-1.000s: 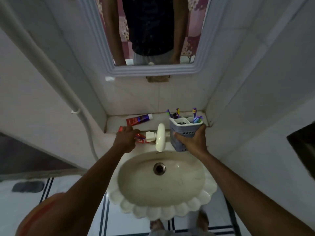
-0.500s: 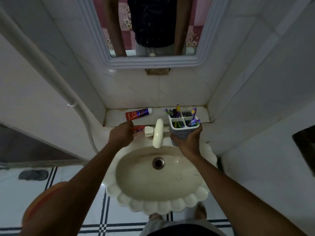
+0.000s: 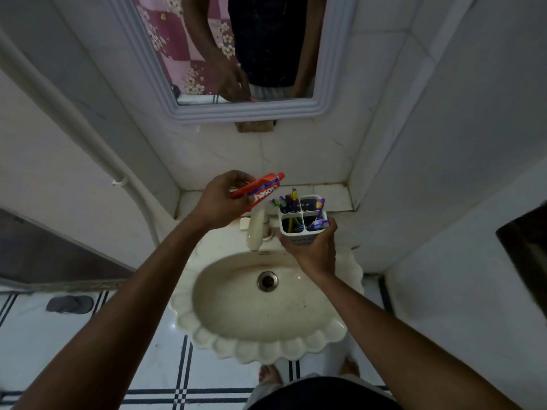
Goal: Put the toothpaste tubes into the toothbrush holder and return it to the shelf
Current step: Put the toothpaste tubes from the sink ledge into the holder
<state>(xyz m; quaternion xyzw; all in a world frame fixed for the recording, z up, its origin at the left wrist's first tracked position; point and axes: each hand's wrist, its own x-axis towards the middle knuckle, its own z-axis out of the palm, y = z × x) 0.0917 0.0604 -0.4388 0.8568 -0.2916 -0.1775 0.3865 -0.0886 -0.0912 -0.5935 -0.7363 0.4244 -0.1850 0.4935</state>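
My left hand (image 3: 220,202) grips a red toothpaste tube (image 3: 264,184) and holds it tilted in the air, its upper end pointing right, just left of the holder. My right hand (image 3: 315,251) holds the white four-compartment toothbrush holder (image 3: 299,240) upright from below, above the basin's back rim. Several purple and green toothbrushes (image 3: 319,216) stand in its compartments. The tiled shelf (image 3: 331,193) runs behind both hands. My left hand and the tube hide the shelf's left part, so I cannot see a second tube there.
A cream tap (image 3: 256,229) sticks out between my hands over the scalloped basin (image 3: 266,338). A framed mirror (image 3: 321,69) hangs above the shelf. A white pipe (image 3: 88,134) runs down the left wall. Tiled walls close in on both sides.
My left hand has lifted the red tube off the basin's back edge and carried it up and right toward the holder. My right hand keeps the holder in about the same place.
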